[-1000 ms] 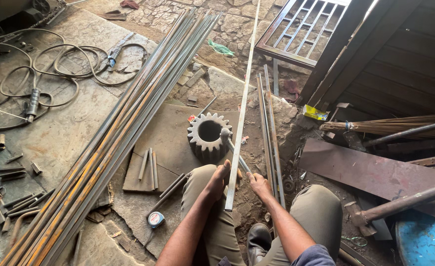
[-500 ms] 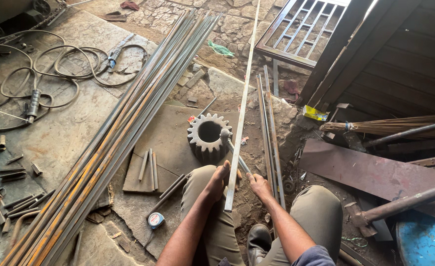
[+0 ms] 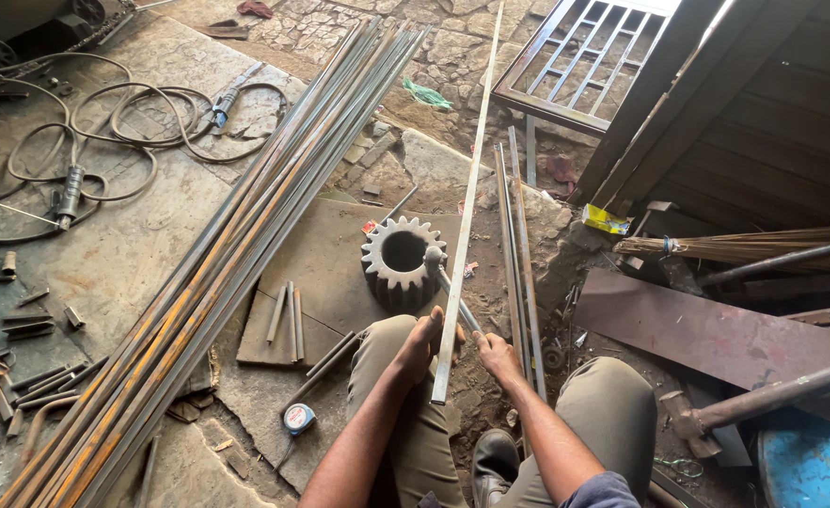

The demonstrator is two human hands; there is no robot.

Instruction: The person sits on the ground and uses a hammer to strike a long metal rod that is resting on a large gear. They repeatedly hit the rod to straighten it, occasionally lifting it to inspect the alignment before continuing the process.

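Note:
I sit on the ground with a long pale flat metal strip (image 3: 468, 193) running away from me between my knees. My left hand (image 3: 420, 343) grips the strip near its close end. My right hand (image 3: 496, 354) holds the handle of a hammer (image 3: 445, 278), whose head rests against a large toothed steel gear (image 3: 399, 258). The gear stands on a flat steel plate (image 3: 325, 263) just in front of my left knee.
A long bundle of rusty steel bars (image 3: 245, 240) lies diagonally at left. Coiled welding cables (image 3: 104, 141) lie far left, short cut pieces (image 3: 10, 362) near left, a tape measure (image 3: 298, 418) by my knee. A metal grille (image 3: 584, 56) and rusty plates (image 3: 716, 329) are at right.

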